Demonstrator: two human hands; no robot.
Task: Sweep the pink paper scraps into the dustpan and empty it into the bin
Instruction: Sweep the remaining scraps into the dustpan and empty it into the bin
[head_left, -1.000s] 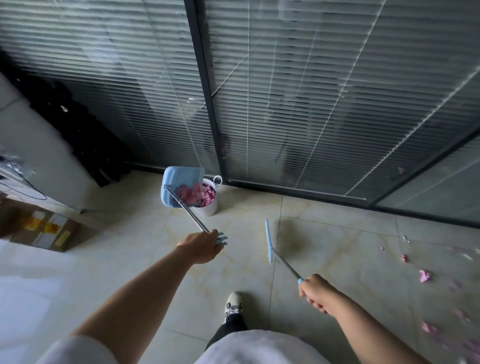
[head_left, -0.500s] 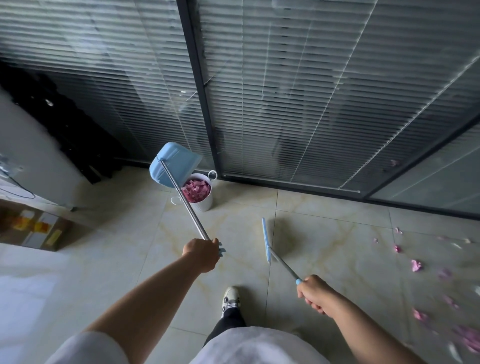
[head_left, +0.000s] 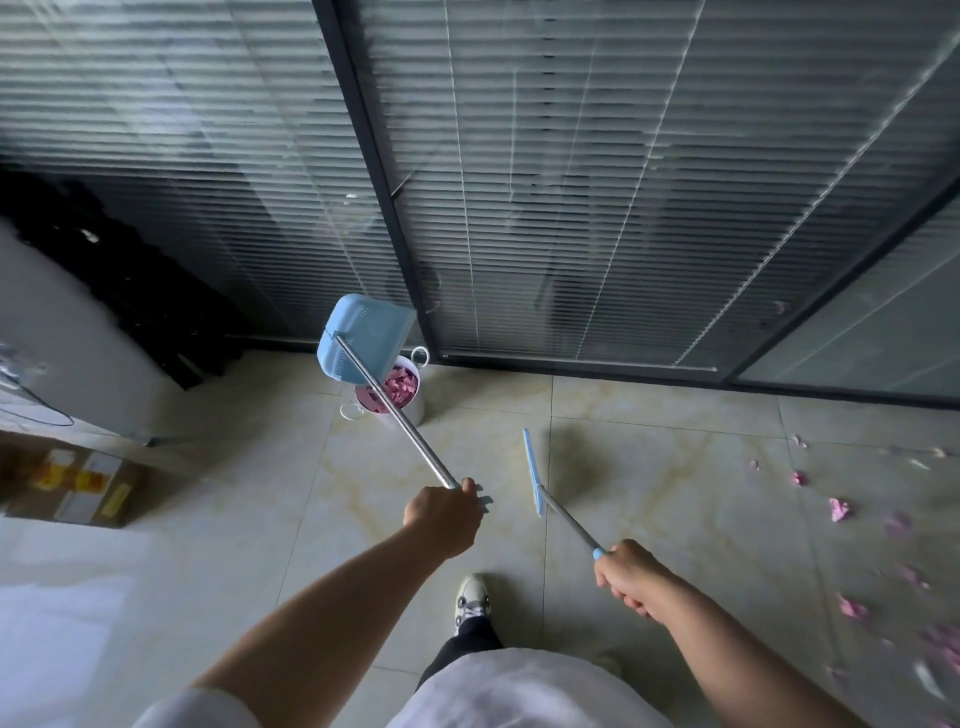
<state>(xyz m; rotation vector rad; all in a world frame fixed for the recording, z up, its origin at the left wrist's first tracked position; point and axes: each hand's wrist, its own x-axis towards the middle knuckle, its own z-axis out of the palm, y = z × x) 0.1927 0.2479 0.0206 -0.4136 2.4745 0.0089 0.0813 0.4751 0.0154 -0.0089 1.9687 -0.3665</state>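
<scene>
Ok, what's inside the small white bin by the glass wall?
Pink paper scraps fill the small white bin. The blue dustpan and its metal handle cover the left part.

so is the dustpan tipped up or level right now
Tipped up. The dustpan hangs tilted above the bin, its back facing the camera. Whether it is empty cannot be told.

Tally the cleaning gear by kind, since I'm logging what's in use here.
Dustpan: 1, in the left hand
Broom: 1, in the right hand
Bin: 1, on the floor, holding pink scraps
Total: 3
</scene>
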